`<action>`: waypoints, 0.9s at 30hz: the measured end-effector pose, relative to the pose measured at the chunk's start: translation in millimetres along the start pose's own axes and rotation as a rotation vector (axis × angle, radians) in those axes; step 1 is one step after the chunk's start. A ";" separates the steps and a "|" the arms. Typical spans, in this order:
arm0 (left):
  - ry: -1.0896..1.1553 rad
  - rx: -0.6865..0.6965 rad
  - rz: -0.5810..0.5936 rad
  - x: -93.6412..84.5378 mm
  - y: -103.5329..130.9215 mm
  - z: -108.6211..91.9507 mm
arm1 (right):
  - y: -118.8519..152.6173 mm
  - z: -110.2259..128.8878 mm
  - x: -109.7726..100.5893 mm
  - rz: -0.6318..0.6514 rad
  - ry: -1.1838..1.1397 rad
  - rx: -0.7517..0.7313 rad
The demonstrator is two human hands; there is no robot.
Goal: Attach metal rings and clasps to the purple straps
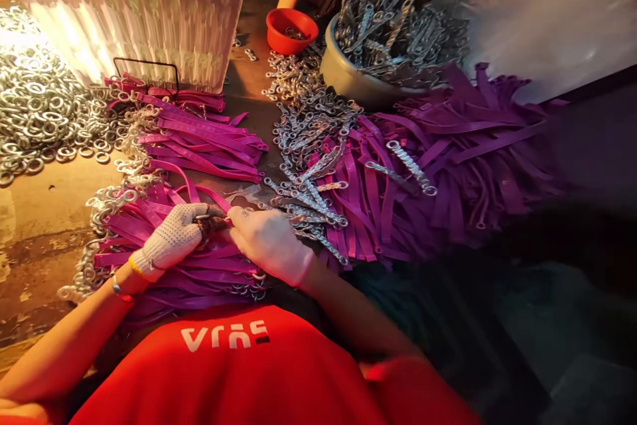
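Note:
My left hand (172,239), in a white dotted glove with dark, worn fingertips, is closed in a pinch. My right hand (271,242), gloved in white, meets it fingertip to fingertip. Between them they grip a magenta strap (215,197), which loops up and away behind the fingers; its pinched end is mostly hidden. Under both hands lies a pile of magenta straps (199,272) with metal rings (107,203) along its left side. Close to my right hand are loose twisted metal links (318,203) with an eye at each end.
Loose metal rings (37,113) are heaped at the left beside a ribbed translucent panel (164,7). At the back stand a small red bowl (286,40) and a wide basin (343,77) full of metal links. More purple straps (448,140) spread across the right.

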State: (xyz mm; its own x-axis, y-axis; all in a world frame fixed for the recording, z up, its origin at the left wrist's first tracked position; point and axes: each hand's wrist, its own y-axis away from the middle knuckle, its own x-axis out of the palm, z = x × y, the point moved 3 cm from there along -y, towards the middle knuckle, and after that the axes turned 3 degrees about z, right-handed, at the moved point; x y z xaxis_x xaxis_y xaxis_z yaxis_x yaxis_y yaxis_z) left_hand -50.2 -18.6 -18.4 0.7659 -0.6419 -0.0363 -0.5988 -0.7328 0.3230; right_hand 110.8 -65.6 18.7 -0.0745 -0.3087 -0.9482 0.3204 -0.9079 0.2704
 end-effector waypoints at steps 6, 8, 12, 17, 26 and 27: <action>0.297 -0.015 -0.191 -0.7 9.3 -11.6 | 15.4 -102.3 -2.4 -0.270 -0.044 0.230; 0.461 -0.094 -0.108 6.2 8.1 -10.9 | 8.6 -142.2 3.3 -0.252 0.086 0.363; 0.733 -0.274 0.002 18.8 4.5 -5.9 | -12.9 -175.8 10.9 -0.105 0.277 0.304; 0.760 -0.255 0.093 26.2 6.4 -7.7 | -21.7 -181.2 8.2 -0.013 0.367 0.257; 0.451 -0.159 0.094 43.7 8.9 -22.5 | 9.9 -74.9 -19.2 -0.549 -0.560 -0.276; 0.368 -0.129 0.039 44.3 7.6 -23.2 | 11.2 -55.2 -21.3 -0.521 -0.596 -0.335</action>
State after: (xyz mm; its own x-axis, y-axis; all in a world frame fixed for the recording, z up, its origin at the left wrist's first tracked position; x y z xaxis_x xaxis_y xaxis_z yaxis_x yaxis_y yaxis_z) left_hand -15.4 -47.3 4.4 0.7898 -0.5281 0.3121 -0.6129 -0.6598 0.4348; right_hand 168.2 -53.5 32.8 -0.7434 -0.0585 -0.6663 0.3623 -0.8726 -0.3276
